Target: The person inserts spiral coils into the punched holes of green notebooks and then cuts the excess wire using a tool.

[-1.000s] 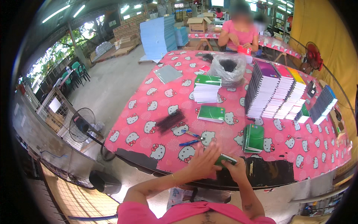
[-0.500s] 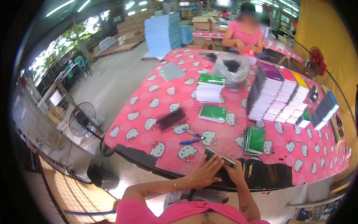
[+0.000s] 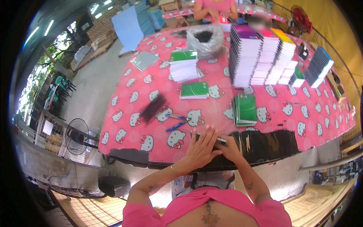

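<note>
The left hand (image 3: 203,146) lay flat over a notebook (image 3: 221,140) the right hand (image 3: 230,150) gripped; green notebooks (image 3: 246,109) nearby were already coil-bound, a green-topped stack (image 3: 183,69) seemingly not.

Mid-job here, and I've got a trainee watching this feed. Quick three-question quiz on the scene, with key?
1. True or false: the blue-handled pliers lie on the table, out of both hands.
2. Which cover colour tops the leftmost of three tall notebook stacks? A yellow, B purple, C green.
3. Which hand lies flat across the held notebook?

Key: 1 true; 2 B; 3 left hand.
</note>
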{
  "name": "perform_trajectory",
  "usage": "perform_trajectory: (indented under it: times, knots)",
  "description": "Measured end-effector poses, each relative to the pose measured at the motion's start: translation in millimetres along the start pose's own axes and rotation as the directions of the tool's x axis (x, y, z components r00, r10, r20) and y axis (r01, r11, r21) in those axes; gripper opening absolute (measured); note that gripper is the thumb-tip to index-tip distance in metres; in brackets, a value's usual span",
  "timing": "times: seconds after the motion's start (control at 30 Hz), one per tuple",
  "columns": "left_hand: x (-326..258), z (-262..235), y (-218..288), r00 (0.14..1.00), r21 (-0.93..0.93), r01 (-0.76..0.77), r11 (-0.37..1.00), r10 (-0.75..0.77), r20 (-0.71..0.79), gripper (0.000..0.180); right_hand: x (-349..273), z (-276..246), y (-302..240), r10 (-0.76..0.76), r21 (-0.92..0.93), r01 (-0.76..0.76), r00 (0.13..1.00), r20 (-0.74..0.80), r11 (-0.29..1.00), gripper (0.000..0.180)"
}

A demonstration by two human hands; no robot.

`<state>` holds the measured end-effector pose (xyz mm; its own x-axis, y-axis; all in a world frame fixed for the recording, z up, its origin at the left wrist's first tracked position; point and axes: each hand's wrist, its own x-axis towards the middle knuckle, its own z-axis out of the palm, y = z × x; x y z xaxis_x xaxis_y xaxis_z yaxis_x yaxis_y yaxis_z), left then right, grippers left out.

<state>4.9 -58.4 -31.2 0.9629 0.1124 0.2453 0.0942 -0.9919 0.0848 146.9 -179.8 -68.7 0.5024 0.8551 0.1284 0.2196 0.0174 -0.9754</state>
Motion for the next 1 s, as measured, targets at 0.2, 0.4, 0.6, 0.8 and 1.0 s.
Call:
perform_trajectory:
  times: [0.2,0.4,0.6,0.8,1.0]
  knots:
    - [9,-2,3,1.000,-0.043,0.008,0.999,-0.008,0.005,0.084,0,-1,-14,0.051,-0.004,-0.050,0.998,0.030,0.999,0.038]
    - [-9,0,7,0.978,-0.105,-0.085,0.991,0.063,-0.198,0.063,3,1,-10,0.011,0.045,-0.011,1.000,-0.010,0.999,0.036]
    - [32,-23,-18,0.959,-0.189,-0.164,0.968,0.112,-0.262,0.027,0,-7,-22,-0.095,-0.073,0.093,0.995,-0.023,0.993,0.035]
    - [32,-25,-14,0.963,-0.281,-0.137,0.950,0.061,-0.264,0.026,-15,-45,-44,0.027,-0.037,-0.028,0.999,-0.023,0.999,0.027]
    - [30,-19,-13,0.946,-0.274,-0.178,0.945,0.087,-0.314,0.024,-9,-56,-56,0.079,-0.069,-0.078,0.997,0.016,0.995,0.019]
